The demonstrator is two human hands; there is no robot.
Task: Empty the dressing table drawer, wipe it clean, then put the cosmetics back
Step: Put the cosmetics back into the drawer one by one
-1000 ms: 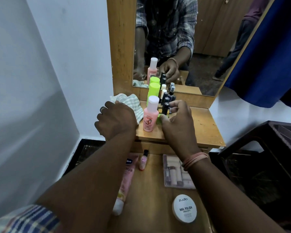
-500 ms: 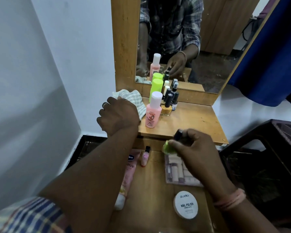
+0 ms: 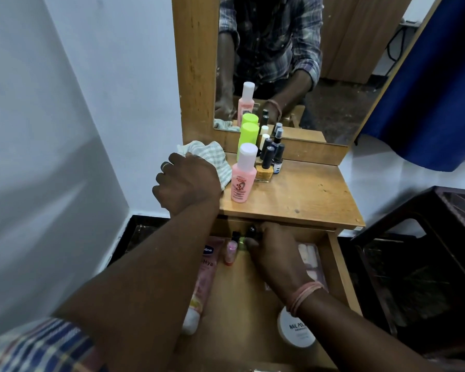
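Drawer: my right hand pinches a green bottle; I'd stand it upright beside the pink bottle just left of my fingertips. Left hand clenches the cloth.

Right hand hides most of green bottle.

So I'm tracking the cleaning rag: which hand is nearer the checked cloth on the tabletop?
Left. The left hand rests on the checked cloth; the right hand is down in the open drawer, well away.
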